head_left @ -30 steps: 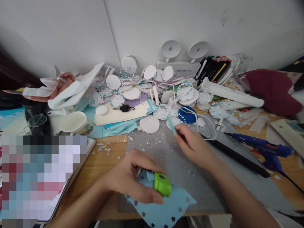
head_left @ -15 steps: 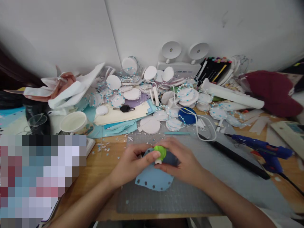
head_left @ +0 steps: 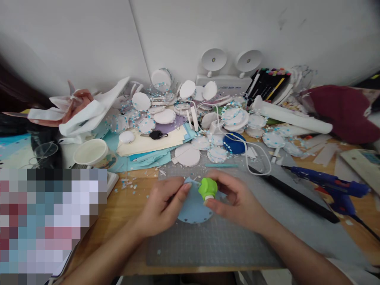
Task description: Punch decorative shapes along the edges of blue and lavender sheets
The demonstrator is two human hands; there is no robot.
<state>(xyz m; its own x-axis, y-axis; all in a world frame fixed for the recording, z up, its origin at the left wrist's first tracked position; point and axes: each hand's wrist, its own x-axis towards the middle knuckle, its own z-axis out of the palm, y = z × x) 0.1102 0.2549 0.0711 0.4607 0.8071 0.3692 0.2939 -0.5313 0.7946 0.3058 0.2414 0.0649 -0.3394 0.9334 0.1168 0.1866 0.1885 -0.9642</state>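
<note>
In my right hand (head_left: 237, 198) is a small green craft punch (head_left: 207, 187) with a white part at its lower end, held between thumb and fingers. My left hand (head_left: 166, 202) pinches the upper left edge of a light blue sheet of paper (head_left: 194, 209). Small flower-shaped holes run along the sheet's lower rim. The punch is over the sheet's upper right; I cannot tell whether it touches the paper. Beneath both hands lies a grey cutting mat (head_left: 213, 245).
White discs with blue-dotted string (head_left: 190, 154) crowd the back. On the right lie a blue glue gun (head_left: 329, 180) and a black bar (head_left: 299, 198). A white bowl (head_left: 90, 152) and blue paper sheets (head_left: 154, 158) stand at left; paper bits (head_left: 127, 184) litter the wood.
My right hand has moved the punch to the right, away from my left thumb. The blue paper has shifted up and turned. My left hand now pinches the paper alone.
</note>
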